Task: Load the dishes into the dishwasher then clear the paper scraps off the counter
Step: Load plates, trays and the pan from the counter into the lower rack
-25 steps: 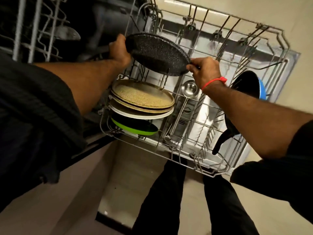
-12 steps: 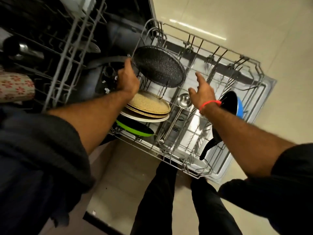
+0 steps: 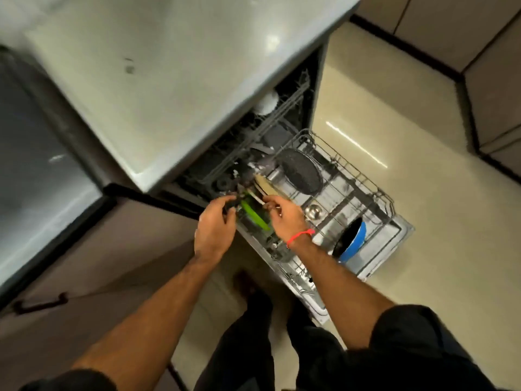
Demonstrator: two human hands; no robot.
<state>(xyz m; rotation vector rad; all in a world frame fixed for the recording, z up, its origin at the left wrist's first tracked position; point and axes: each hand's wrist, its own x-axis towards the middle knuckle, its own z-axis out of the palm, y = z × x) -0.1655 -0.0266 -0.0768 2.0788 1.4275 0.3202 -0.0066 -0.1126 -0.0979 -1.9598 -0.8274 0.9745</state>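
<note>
The lower dishwasher rack [image 3: 371, 184] is pulled out over the open door. A black speckled plate [image 3: 303, 174] stands on edge at its back. In front of it stand tan plates [image 3: 267, 186], a white plate [image 3: 257, 197] and a green-rimmed plate [image 3: 255, 217]. A steel ladle [image 3: 314, 211] and a blue pot [image 3: 353, 239] lie further right. My left hand [image 3: 215, 230] and my right hand [image 3: 284, 218] hover over the front plates with fingers loosely curled. Neither hand plainly holds anything; the fingertips are blurred.
The pale counter [image 3: 183, 80] overhangs the dishwasher, and the upper rack [image 3: 253, 142] shows beneath it with a white cup [image 3: 266, 103]. A cabinet with a dark handle [image 3: 39, 303] is at the left. My feet stand by the open door [image 3: 394, 244] on beige floor.
My head has risen well above the counter. My left hand let go of the black speckled plate, which now stands alone in the rack. Both hands drew back toward the front plates.
</note>
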